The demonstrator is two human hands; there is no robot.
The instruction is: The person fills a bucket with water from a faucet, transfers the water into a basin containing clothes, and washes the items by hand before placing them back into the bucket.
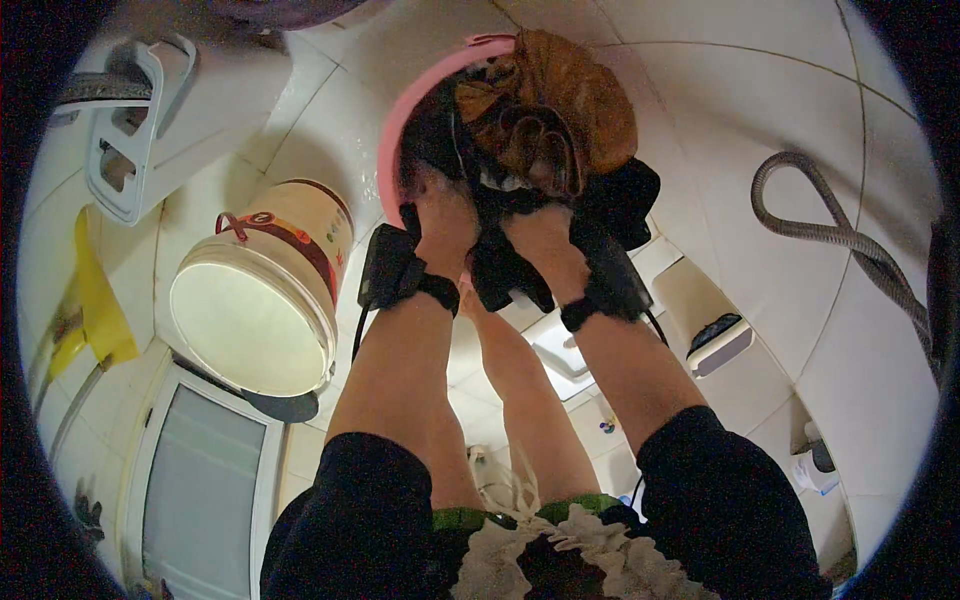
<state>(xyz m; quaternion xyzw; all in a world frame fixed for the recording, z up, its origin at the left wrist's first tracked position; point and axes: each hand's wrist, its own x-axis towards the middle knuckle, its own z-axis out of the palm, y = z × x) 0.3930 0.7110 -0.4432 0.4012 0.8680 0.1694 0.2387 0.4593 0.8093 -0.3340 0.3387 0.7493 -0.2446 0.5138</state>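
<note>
A pink basin (393, 150) sits ahead of me, heaped with wet-looking laundry. A brown garment (590, 105) lies bunched on top and covers the right side of the rim. Dark cloth (432, 130) fills the left of the basin, and more black fabric (622, 205) hangs out at the right. My left hand (438, 212) reaches into the basin at its near left side, its fingers lost among the dark cloth. Close beside it, my right hand (540, 235) reaches under the near edge of the brown garment, which hides its fingers. Black devices are strapped to both wrists.
A cream bucket (290, 235) with a red-brown band stands left of the basin. Beyond it are a white plastic frame (130, 170) and a yellow object (95, 300). A grey corrugated hose (835, 235) loops at the right. A small bin (720, 345) stands near my right forearm.
</note>
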